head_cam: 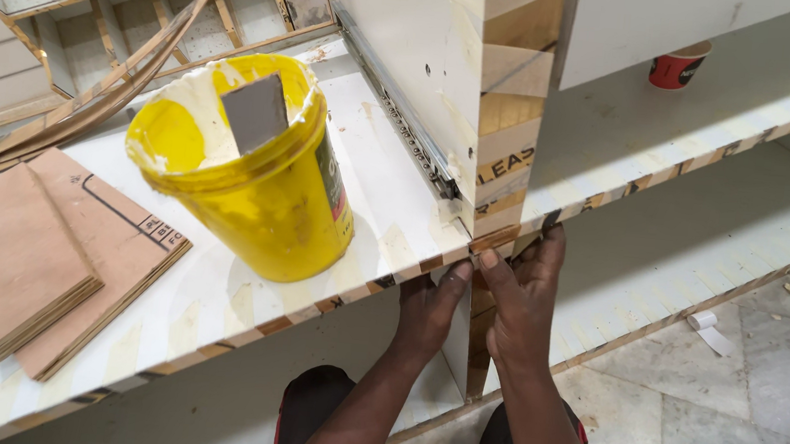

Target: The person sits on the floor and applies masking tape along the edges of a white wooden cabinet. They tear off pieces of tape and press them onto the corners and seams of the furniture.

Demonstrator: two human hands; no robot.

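Both hands meet at the front edge of a white shelf (246,266), right where an upright board (505,136) stands on it; the left hand (427,307) is under the shelf with its thumb up against the edge; the right hand (524,302) has its fingers (547,251) pressed close together, and its thumb and fingers pinch a short brown strip of wood (493,238) flat onto that corner; the strip sits just at the foot of the upright board, touching the shelf edge. I cannot tell how the left hand's other fingers lie, since the shelf hides them. A yellow bucket (269,176) stands on the shelf near the hands, with pale paste inside and a grey scraper (255,112) stuck in it (the paste looks like glue, I think); two stacks of thin brown boards (43,265) lie farther left; a red paper cup (677,66) sits on another shelf at the far right. Some of the work looks done: brown pieces already sit here and there along the shelf edge; bare pale gaps show between them, so a good deal seems left to cover.
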